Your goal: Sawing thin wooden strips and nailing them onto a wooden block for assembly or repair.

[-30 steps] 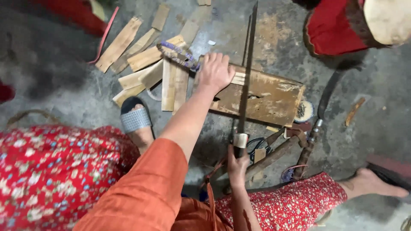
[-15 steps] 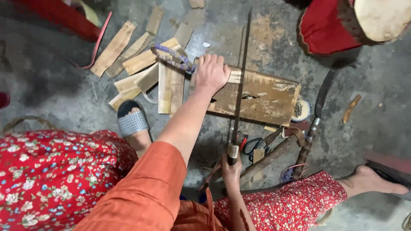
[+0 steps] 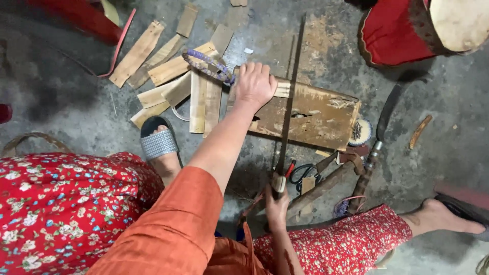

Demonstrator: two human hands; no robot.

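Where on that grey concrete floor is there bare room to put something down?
Bare floor lies left of the scattered wooden strips; more right of the curved dark blade. It is crowded around the wooden board under the left hand, and by the scissors beside the right hand.

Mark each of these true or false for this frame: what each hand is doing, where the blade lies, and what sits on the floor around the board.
1. The left hand presses on the board. True.
2. The right hand is empty. False: it grips the handle of the long blade.
3. The blade crosses over the board. True.
4. The wooden slats are stacked on the board. False: they lie on the floor to the left of it.
5. Scissors lie on the floor near the right hand. True.
6. Both feet are bare. False: the left foot wears a grey sandal.
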